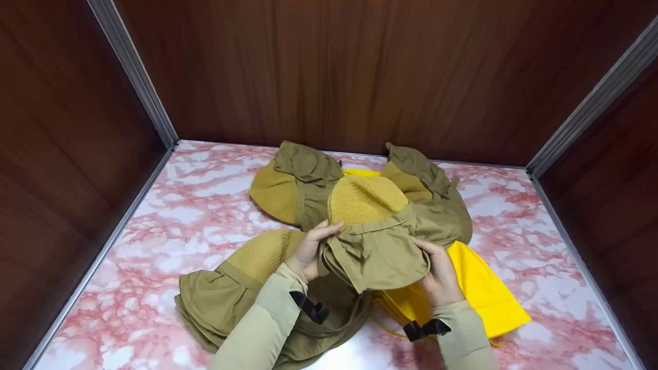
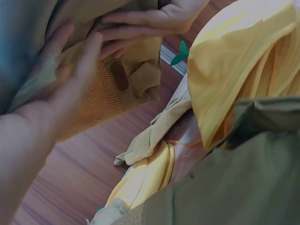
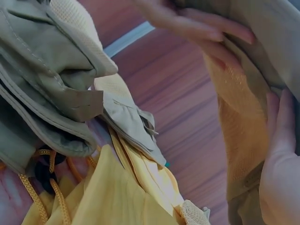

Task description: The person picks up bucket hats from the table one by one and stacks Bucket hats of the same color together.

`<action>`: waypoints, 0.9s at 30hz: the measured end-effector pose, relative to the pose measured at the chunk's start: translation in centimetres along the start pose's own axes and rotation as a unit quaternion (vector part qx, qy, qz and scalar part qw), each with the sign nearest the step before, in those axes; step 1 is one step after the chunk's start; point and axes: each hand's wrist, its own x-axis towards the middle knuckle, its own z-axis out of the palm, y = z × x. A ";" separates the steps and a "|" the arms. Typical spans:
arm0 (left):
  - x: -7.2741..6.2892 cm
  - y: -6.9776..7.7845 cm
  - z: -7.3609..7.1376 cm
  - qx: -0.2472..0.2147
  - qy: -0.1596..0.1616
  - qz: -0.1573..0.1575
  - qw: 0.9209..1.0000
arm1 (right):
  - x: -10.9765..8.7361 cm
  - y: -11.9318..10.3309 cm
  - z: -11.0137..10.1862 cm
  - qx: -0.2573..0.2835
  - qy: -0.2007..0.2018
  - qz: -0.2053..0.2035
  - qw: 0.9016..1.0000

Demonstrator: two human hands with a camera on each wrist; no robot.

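Held up between both hands is a khaki sun hat (image 1: 378,234) with a mustard mesh crown and a gathered fabric brim. My left hand (image 1: 307,253) grips its left side, thumb on top and the other fingers underneath. On the opposite side my right hand (image 1: 441,272) holds the brim edge, with its thumb on the fabric. From below, the left wrist view shows the fingers of both hands under the brim and the mesh crown (image 2: 93,101). Another such hat (image 1: 231,298) lies under my left forearm, and a yellow hat (image 1: 486,288) lies beside my right wrist.
Behind the held hat lie two more khaki hats, one at left (image 1: 275,190) and one at right (image 1: 437,195), with a bit of yellow fabric (image 1: 362,172) between them. Brown wood-grain panels (image 1: 329,77) enclose the pink-and-white marbled table (image 1: 139,257) on three sides.
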 end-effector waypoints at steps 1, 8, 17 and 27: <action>0.0 -0.1 0.0 -0.011 0.002 0.005 1.000 | 0.0 0.1 0.0 0.010 0.001 0.000 1.000; -0.1 -0.9 -0.1 -0.085 0.017 0.022 0.996 | 0.2 0.8 0.6 0.068 0.027 -0.039 0.997; -0.2 -2.6 0.4 -0.150 -0.074 0.087 0.982 | 0.4 2.4 1.7 0.082 0.078 -0.108 0.988; -0.2 -4.5 2.0 -0.103 0.052 0.101 0.988 | 0.4 4.2 3.4 0.105 0.151 -0.206 0.961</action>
